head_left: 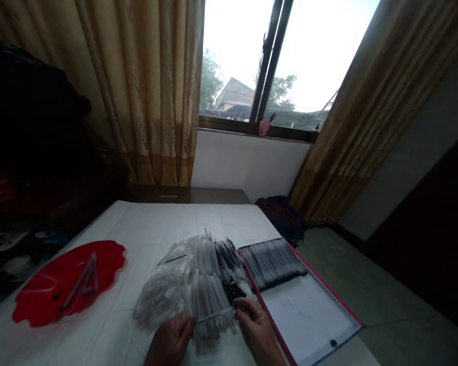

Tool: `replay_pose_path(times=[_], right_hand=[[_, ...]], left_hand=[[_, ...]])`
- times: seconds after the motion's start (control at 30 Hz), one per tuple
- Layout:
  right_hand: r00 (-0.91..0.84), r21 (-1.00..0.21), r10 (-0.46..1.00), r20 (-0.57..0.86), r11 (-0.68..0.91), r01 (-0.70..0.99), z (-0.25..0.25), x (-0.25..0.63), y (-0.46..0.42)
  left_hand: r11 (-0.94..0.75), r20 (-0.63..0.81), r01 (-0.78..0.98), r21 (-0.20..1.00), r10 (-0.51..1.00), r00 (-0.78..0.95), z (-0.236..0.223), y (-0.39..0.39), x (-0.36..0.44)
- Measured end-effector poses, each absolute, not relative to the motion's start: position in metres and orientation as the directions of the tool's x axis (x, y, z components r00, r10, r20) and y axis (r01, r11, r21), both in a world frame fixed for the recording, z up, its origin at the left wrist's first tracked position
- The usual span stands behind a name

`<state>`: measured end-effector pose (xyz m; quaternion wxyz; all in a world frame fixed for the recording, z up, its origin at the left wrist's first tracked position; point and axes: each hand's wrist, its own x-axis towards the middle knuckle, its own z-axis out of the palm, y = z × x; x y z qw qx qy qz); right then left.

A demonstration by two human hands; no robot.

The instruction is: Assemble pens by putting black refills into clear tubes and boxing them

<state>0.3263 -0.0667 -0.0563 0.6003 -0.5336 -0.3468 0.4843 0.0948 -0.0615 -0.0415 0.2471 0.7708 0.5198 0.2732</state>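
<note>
My left hand and my right hand hold one thin clear pen tube between them, each pinching an end. The tube lies level just above a heap of clear pen tubes on the white table. Beside the heap, at its right side, are dark pen parts. Right of my right hand lies a red-rimmed white tray with a row of finished pens packed at its far end.
A red wavy-edged plate with a few tubes on it sits at the left. Dark cluttered furniture stands further left. Behind the table are curtains, a window and a dark bundle on the floor.
</note>
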Motion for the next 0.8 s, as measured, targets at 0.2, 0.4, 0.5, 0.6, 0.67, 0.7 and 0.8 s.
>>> replay_pose_path(times=[0.2,0.4,0.5,0.6,0.67,0.7,0.8], right_hand=[[0.285,-0.968,0.956,-0.067,0.007,-0.252,-0.055,0.326,-0.067],[0.321,-0.953,0.943,-0.093,0.009,-0.304,-0.061,0.327,-0.059],[0.348,-0.959,0.935,-0.072,0.031,-0.281,-0.062,0.324,-0.055],[0.373,-0.967,0.927,-0.033,0.065,-0.247,-0.060,0.320,-0.052],[0.378,-0.971,0.926,-0.013,0.078,-0.224,-0.058,0.319,-0.051],[0.378,-0.974,0.926,-0.005,0.082,-0.213,-0.057,0.318,-0.051],[0.372,-0.980,0.928,0.020,0.091,-0.174,-0.058,0.318,-0.050]], left_hand=[[-0.313,0.170,0.648,0.695,0.946,0.276,-0.036,-0.059,0.096],[-0.294,0.186,0.628,0.721,0.955,0.233,-0.030,-0.057,0.094],[-0.286,0.196,0.624,0.727,0.958,0.211,-0.031,-0.057,0.094],[-0.283,0.201,0.625,0.727,0.959,0.200,-0.033,-0.055,0.094],[-0.282,0.203,0.625,0.728,0.959,0.196,-0.033,-0.055,0.094],[-0.281,0.204,0.624,0.730,0.960,0.193,-0.033,-0.054,0.094],[-0.277,0.206,0.619,0.735,0.961,0.185,-0.033,-0.055,0.094]])
